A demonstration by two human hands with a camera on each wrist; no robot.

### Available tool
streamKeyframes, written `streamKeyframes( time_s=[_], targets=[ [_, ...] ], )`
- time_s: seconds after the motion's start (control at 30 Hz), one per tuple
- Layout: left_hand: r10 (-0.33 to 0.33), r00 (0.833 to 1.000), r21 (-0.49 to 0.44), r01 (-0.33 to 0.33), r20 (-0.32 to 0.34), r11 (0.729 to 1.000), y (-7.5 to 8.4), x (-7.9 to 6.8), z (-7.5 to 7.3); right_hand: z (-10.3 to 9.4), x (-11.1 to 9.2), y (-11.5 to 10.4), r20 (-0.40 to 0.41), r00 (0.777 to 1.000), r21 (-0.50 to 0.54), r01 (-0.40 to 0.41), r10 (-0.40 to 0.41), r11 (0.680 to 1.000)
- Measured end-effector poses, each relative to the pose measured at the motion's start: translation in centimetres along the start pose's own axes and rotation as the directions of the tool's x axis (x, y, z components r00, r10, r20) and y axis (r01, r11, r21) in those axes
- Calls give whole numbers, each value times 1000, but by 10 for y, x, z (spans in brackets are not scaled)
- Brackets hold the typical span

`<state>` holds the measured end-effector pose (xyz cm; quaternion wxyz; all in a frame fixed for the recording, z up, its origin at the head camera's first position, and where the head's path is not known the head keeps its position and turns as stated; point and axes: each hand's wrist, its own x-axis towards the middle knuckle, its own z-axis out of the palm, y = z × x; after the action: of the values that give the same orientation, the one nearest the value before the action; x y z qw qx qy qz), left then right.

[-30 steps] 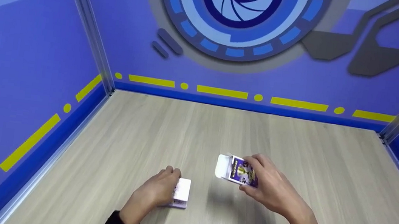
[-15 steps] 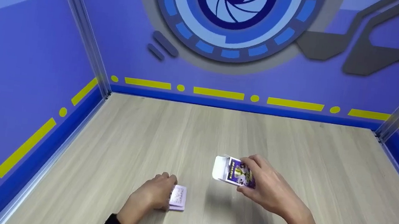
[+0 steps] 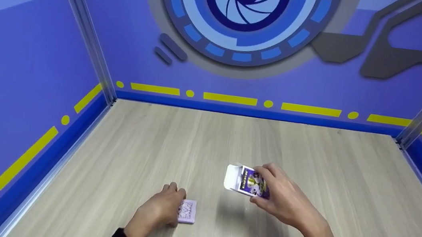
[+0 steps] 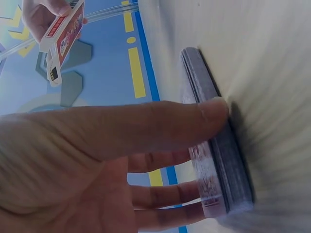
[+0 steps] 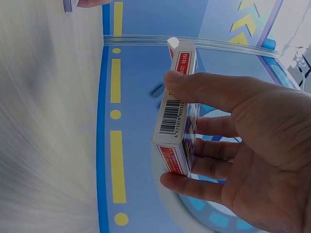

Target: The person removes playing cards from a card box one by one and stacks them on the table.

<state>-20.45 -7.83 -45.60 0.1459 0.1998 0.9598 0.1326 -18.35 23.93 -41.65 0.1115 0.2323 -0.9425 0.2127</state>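
A deck of playing cards (image 3: 187, 211) with a patterned pale back lies flat on the table. My left hand (image 3: 160, 208) holds it by its edges, thumb on one side and fingers on the opposite side, as the left wrist view shows along the deck's edge (image 4: 233, 170). Off to the right and above the tabletop, my right hand (image 3: 286, 194) grips a purple-fronted card box (image 3: 251, 182). Its end flap stands open toward the left. In the right wrist view, a barcode marks the side of the card box (image 5: 171, 116), where my thumb presses.
The wood-grain table (image 3: 208, 142) meets a blue back wall (image 3: 239, 85) with yellow dashes. A blue side wall (image 3: 17, 90) rises at the left, with a metal post (image 3: 89, 31) in the corner.
The upper cards, lifted and tilted under my left hand a second ago, have come down onto the rest, so the deck is now level. The right hand and box stay nearly still.
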Motion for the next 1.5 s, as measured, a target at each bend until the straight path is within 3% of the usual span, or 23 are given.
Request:
streamKeyframes(
  time_s=[0.23, 1.13, 1.37, 1.5],
  targets=[
    [-39, 999, -13, 39, 5, 999, 5, 2, 5, 0, 0, 0, -3, 1000, -4, 12, -12, 1000],
    [75, 997, 33, -74, -33, 997, 4, 0, 5, 2, 0, -1, 15, 1000, 4, 6, -6, 1000],
    [55, 998, -16, -55, -14, 998, 3, -1, 2, 3, 0, -1, 13, 1000, -6, 17, -16, 1000],
    [58, 993, -52, -64, -98, 997, 5, -2, -4, 3, 0, -2, 15, 1000, -9, 20, -19, 1000]
  ],
)
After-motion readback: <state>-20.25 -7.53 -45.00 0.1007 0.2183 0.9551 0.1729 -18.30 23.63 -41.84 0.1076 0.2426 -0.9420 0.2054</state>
